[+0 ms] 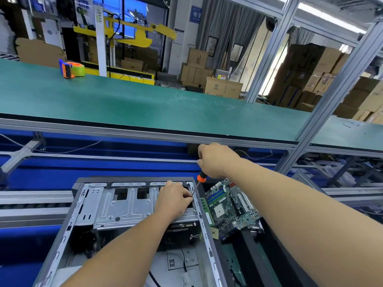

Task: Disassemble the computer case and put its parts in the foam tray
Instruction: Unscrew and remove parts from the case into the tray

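The open computer case [68, 228] lies on its side in front of me, its silver drive cage [124, 204] across the far end. My right hand [215, 160] grips a screwdriver [199, 182] with an orange and black handle, its shaft slanting down to the cage's far right corner. My left hand [173, 198] rests on the cage beside that corner, fingers curled at the screwdriver tip; whether they pinch something is hidden. A green motherboard [232, 206] lies to the right of the case on a black tray [255, 247].
A long green-topped bench [145, 100] runs across behind the case, with an orange and green tape dispenser [71, 69] on its far left. Aluminium frame posts [323, 108] rise on the right. Cardboard boxes [213, 79] are stacked beyond. Blue conveyor panels [83, 170] sit under the bench.
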